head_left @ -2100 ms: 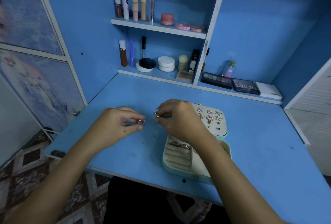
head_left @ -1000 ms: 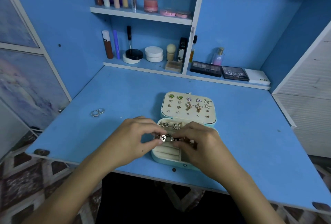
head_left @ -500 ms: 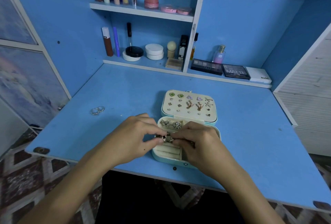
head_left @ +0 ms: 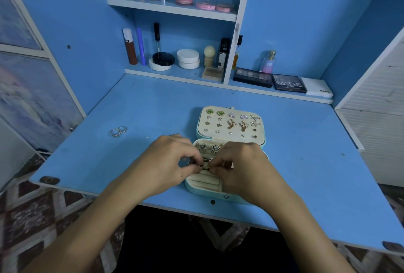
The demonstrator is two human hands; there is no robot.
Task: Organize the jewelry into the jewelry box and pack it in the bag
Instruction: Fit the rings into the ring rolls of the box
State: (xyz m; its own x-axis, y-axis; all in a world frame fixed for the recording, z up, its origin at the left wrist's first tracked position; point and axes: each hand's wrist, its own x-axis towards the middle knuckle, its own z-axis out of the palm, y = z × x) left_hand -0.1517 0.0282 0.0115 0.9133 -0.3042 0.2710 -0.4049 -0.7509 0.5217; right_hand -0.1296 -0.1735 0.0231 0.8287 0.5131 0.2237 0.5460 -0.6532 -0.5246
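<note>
Both hands are over the open jewelry box (head_left: 205, 185), which sits on the blue desk (head_left: 306, 163) near its front edge. The left hand (head_left: 168, 163) and the right hand (head_left: 242, 168) meet fingertip to fingertip above the ring rolls, each with fingers curled in, pinching a small ring (head_left: 204, 166) between them. Can't really tell which hand has the firmer hold on it, it's tiny and mostly hidden.

Two other rings with fancy tops (head_left: 208, 147) are tucked into the roll just behind the fingers. The box lid (head_left: 231, 124) lies flat open at the back, with rows of earrings pinned into it: green ones, hearts, butterflies, starfish, small studs.

Off to the left, well apart from the box, a pair of silver rings (head_left: 118, 130) lies touching on the desk. The shelves behind hold makeup (head_left: 288, 83).
</note>
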